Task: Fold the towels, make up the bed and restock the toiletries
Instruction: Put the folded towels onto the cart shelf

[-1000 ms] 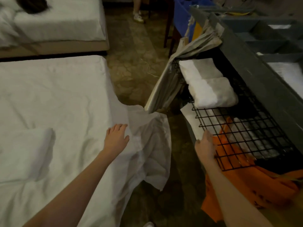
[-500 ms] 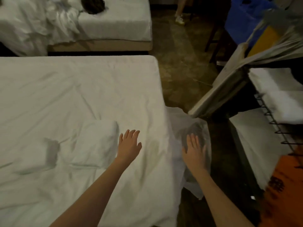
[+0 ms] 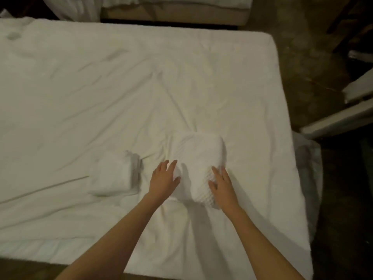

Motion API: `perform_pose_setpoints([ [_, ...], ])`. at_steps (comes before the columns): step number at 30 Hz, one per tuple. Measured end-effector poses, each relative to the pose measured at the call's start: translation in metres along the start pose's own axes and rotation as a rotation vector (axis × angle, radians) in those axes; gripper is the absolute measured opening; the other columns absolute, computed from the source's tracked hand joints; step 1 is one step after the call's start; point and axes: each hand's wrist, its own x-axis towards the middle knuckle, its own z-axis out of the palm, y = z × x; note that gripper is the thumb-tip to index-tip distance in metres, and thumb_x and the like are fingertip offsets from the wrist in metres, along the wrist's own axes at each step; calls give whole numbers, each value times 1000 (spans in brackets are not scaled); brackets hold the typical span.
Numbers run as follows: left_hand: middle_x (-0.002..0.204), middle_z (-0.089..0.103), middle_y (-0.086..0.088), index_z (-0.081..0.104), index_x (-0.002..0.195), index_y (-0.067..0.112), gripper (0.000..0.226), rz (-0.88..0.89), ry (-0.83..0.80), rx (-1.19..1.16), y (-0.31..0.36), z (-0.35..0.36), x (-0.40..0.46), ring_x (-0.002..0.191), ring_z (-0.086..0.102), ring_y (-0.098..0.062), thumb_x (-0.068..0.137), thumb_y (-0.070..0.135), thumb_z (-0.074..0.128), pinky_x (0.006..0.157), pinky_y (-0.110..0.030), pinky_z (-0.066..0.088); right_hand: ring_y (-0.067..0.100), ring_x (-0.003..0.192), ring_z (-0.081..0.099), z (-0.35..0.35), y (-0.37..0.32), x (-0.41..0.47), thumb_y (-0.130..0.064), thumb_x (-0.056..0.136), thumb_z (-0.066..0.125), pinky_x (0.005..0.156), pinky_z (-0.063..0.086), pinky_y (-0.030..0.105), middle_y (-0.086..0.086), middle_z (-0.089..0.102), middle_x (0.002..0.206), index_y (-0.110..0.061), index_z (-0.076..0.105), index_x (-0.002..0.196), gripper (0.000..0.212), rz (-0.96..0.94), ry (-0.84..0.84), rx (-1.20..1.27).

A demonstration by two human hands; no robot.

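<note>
A folded white towel (image 3: 198, 156) with a waffle texture lies on the white bed sheet (image 3: 101, 87) in front of me. My left hand (image 3: 164, 179) rests flat against its left near edge, fingers straight. My right hand (image 3: 221, 183) lies flat on its right near corner, fingers spread. A second folded white towel (image 3: 116, 174) sits on the bed just left of my left hand, apart from it.
The bed's right edge (image 3: 290, 158) drops to a dark floor (image 3: 314, 63). White fabric (image 3: 308, 168) hangs beside that edge. A pale cart panel (image 3: 343, 118) juts in at the right. Another bed (image 3: 173, 9) stands beyond the far edge.
My view has swung left from the cart to the bed. My right hand came off the cart and across onto the towel; my left hand moved to the towel's left edge.
</note>
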Motion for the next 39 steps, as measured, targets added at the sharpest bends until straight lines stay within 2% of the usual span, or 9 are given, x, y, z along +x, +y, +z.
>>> perform_pose_setpoints([
  [5, 127, 43, -25, 19, 148, 32, 71, -164, -129, -331, -10, 23, 28, 114, 47, -40, 89, 45, 58, 97, -43, 38, 25, 133, 33, 15, 2, 26, -16, 92, 57, 104, 33, 29, 13, 27, 148, -25, 42, 138, 49, 74, 91, 298],
  [10, 124, 47, -17, 31, 138, 30, 69, -146, -144, -577, -20, 26, 41, 113, 50, -36, 82, 38, 70, 93, -38, 40, 19, 119, 47, 14, 9, 32, -16, 87, 64, 95, 38, 24, 9, 45, 135, -32, 45, 129, 49, 105, 57, 406],
  [13, 124, 44, -1, 31, 128, 26, 72, -80, -184, -774, -19, 19, 42, 109, 52, -24, 72, 33, 75, 89, -30, 42, 20, 114, 45, 11, 4, 32, -6, 84, 61, 93, 37, 24, 8, 43, 128, -37, 45, 117, 48, 131, 70, 476],
  [16, 126, 39, 0, 30, 127, 22, 68, -33, -184, -851, -9, 12, 38, 110, 46, -17, 76, 20, 74, 86, -21, 41, 18, 107, 43, 5, 0, 29, 3, 82, 56, 87, 33, 16, 8, 39, 121, -35, 45, 113, 50, 139, 104, 517],
  [20, 120, 44, 11, 32, 127, 27, 75, 59, -157, -791, 34, 8, 31, 104, 49, -5, 64, 45, 68, 85, -10, 40, 18, 106, 43, -27, 17, 15, 6, 82, 53, 91, 34, 19, 8, 37, 120, -31, 47, 113, 49, 146, 163, 547],
  [25, 127, 43, 10, 37, 135, 20, 67, 246, -100, -661, 164, 13, 39, 113, 45, -9, 79, 26, 74, 86, -15, 32, 24, 112, 49, -126, 84, -16, 3, 80, 58, 98, 46, 40, 12, 45, 123, -35, 49, 112, 50, 155, 341, 577],
  [28, 129, 42, 11, 37, 137, 20, 66, 333, -122, -649, 264, 21, 37, 116, 44, -10, 82, 19, 73, 90, -16, 32, 17, 114, 45, -201, 136, -45, -2, 85, 59, 93, 42, 24, 7, 44, 127, -32, 46, 116, 46, 179, 432, 558],
  [33, 136, 28, 17, 27, 132, 39, 76, 515, -310, -622, 446, 38, 21, 120, 35, -8, 64, 59, 55, 99, -23, 30, 19, 116, 45, -327, 239, -110, -12, 87, 59, 97, 46, 39, 2, 41, 126, -33, 47, 124, 44, 292, 594, 557],
  [39, 145, 23, 13, 24, 129, 50, 69, 702, -504, -605, 644, 54, -5, 124, 32, -10, 65, 55, 52, 107, -30, 28, 16, 109, 42, -456, 340, -191, -16, 90, 58, 85, 44, 28, 2, 36, 127, -31, 47, 128, 42, 421, 808, 598],
])
